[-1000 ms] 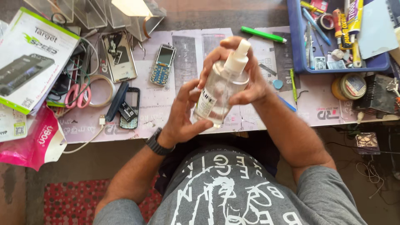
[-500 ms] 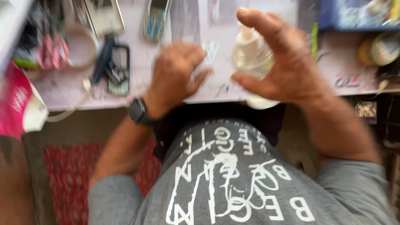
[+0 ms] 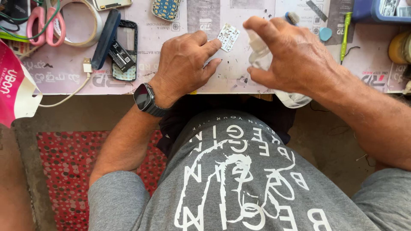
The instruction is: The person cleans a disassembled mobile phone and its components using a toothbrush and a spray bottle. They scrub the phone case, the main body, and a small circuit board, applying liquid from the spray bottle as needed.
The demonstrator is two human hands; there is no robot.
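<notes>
Cluttered bench at the person's lap: the right hand is wrapped around a clear bottle at the near edge, while the left hand rests flat, fingertips touching a small white keypad. Bottle looks light, smooth and slippery, best gripped round its body; keypad looks thin and bendy, best pinched by its edges.

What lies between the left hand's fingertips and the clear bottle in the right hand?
In the head view, a small white keypad board lies on the mat between the left hand and the clear bottle.
</notes>
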